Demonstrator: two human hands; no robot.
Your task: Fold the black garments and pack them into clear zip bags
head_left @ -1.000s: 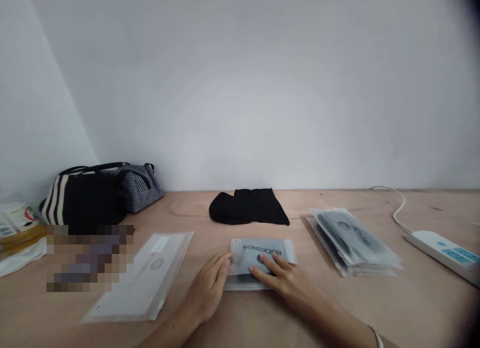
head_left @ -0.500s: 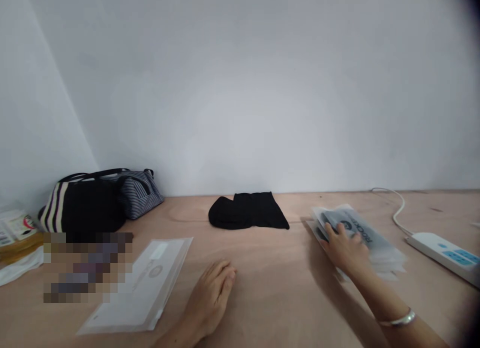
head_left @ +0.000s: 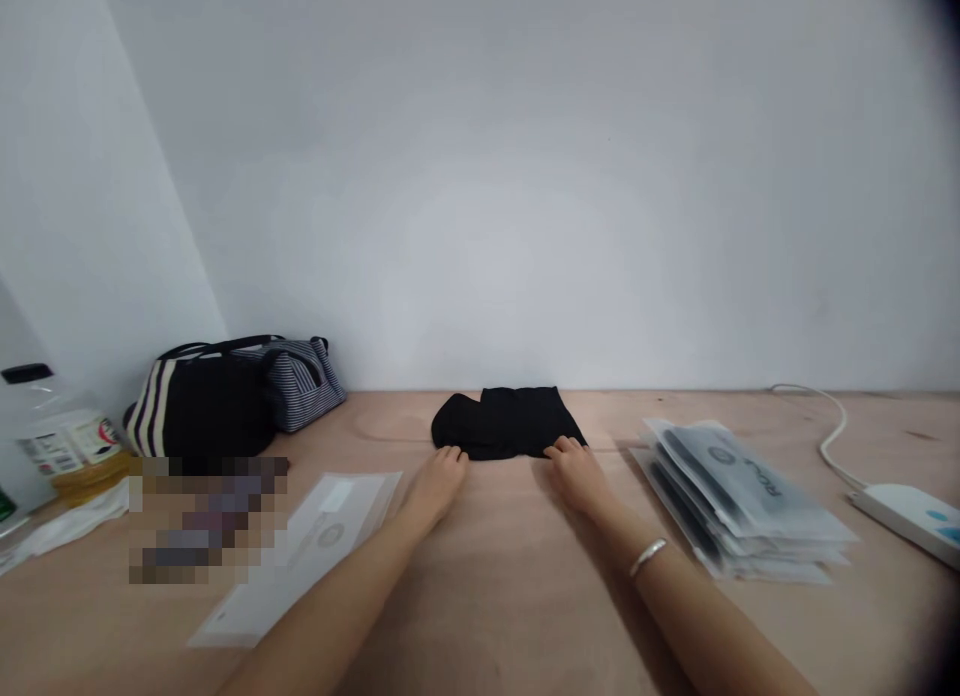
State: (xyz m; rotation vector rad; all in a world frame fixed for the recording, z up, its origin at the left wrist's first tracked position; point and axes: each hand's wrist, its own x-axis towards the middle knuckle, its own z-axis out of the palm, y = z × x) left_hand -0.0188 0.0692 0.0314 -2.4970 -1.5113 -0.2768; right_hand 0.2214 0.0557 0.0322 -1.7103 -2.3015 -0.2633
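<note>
A folded black cloth garment (head_left: 506, 424) lies on the plywood table (head_left: 495, 616) near the back wall. My left hand (head_left: 437, 484) and my right hand (head_left: 576, 474) rest at its near edge, fingertips at or touching the fabric. Neither hand visibly holds anything. To the right stands a stack of translucent zip bags (head_left: 739, 501) with dark contents. A single flat translucent bag (head_left: 315, 546) lies to the left, beside my left forearm.
A black-and-white striped bag (head_left: 199, 406) and a grey striped bag (head_left: 304, 384) sit against the back left corner. A pixelated patch (head_left: 206, 521) hides part of the table. A plastic bottle (head_left: 64, 441) stands at far left; a white power strip (head_left: 911, 521) and cable lie right.
My right hand has left the stack of bags and moved left to the black garment. My left hand has moved forward to the garment. The view has shifted slightly.
</note>
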